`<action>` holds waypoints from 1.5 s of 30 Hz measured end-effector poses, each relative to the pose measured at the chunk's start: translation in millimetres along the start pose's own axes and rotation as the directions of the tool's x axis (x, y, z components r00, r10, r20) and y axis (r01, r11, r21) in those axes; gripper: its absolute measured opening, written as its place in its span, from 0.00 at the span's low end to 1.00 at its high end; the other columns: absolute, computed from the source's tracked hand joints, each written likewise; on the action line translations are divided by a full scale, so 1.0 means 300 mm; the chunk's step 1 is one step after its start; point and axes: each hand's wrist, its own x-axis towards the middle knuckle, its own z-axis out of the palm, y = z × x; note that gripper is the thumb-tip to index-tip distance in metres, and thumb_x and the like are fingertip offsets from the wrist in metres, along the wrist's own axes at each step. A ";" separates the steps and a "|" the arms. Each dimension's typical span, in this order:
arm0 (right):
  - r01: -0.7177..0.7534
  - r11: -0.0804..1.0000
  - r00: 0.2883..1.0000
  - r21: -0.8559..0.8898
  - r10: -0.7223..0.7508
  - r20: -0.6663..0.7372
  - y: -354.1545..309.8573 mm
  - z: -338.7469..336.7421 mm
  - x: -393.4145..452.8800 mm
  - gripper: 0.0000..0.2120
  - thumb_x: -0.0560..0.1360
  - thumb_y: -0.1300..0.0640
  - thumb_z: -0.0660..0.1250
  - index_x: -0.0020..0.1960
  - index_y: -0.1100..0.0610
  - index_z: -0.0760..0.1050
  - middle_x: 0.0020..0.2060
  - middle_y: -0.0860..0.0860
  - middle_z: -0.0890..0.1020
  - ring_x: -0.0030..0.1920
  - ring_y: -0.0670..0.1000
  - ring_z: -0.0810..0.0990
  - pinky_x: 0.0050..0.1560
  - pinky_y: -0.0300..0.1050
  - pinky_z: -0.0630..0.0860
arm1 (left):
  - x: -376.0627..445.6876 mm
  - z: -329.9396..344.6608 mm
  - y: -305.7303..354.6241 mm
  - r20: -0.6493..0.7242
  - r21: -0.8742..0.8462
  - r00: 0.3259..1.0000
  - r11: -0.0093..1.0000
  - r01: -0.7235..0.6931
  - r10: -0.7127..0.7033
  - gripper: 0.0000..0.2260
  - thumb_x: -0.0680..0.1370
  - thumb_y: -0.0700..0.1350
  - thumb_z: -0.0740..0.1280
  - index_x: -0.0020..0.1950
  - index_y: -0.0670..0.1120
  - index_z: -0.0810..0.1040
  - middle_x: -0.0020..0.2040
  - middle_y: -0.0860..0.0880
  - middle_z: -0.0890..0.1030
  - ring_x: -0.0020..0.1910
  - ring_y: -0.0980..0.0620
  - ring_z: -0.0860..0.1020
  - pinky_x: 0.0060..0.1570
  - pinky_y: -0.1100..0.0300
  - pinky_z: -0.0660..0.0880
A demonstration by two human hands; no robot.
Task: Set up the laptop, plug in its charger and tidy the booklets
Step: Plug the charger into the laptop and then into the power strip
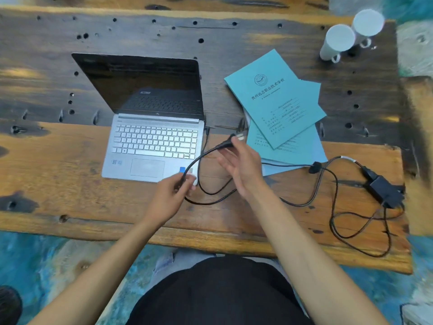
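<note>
the right hand (239, 165) was half open, its fingertips pinching the charger plug (236, 138) above the table (70, 160), prongs pointing up-right toward the booklets (276, 106). the left hand (171, 193) gripped the cable (199, 160) beside the open laptop (152, 141).

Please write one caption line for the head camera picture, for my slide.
Both hands lift the charger cable beside the open laptop; teal booklets lie scattered.
</note>
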 end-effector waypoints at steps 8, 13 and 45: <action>0.078 0.954 0.989 0.288 -0.036 -0.146 -0.171 -0.264 -0.128 0.08 0.82 0.57 0.66 0.57 0.60 0.79 0.49 0.58 0.82 0.47 0.55 0.87 0.46 0.51 0.85 | -0.160 0.175 0.052 0.215 0.109 0.973 0.987 -0.115 0.089 0.04 0.80 0.47 0.70 0.49 0.50 0.85 0.35 0.64 0.81 0.35 0.65 0.77 0.37 0.73 0.68; 0.241 0.867 0.955 0.436 -0.131 -0.267 -0.303 -0.449 -0.247 0.10 0.83 0.53 0.66 0.54 0.60 0.78 0.43 0.55 0.81 0.40 0.50 0.85 0.44 0.44 0.84 | -0.103 0.320 0.143 0.482 0.123 0.867 0.970 -0.210 0.127 0.05 0.79 0.47 0.72 0.52 0.49 0.85 0.46 0.59 0.86 0.48 0.61 0.82 0.50 0.69 0.75; 0.708 0.501 0.528 0.497 0.091 -0.844 -0.206 -1.369 -0.692 0.06 0.81 0.59 0.68 0.54 0.62 0.77 0.43 0.54 0.83 0.28 0.42 0.74 0.30 0.31 0.72 | 0.210 1.221 0.625 0.785 0.382 0.568 0.529 -0.758 0.247 0.09 0.80 0.39 0.63 0.55 0.47 0.81 0.50 0.51 0.82 0.46 0.55 0.80 0.49 0.57 0.77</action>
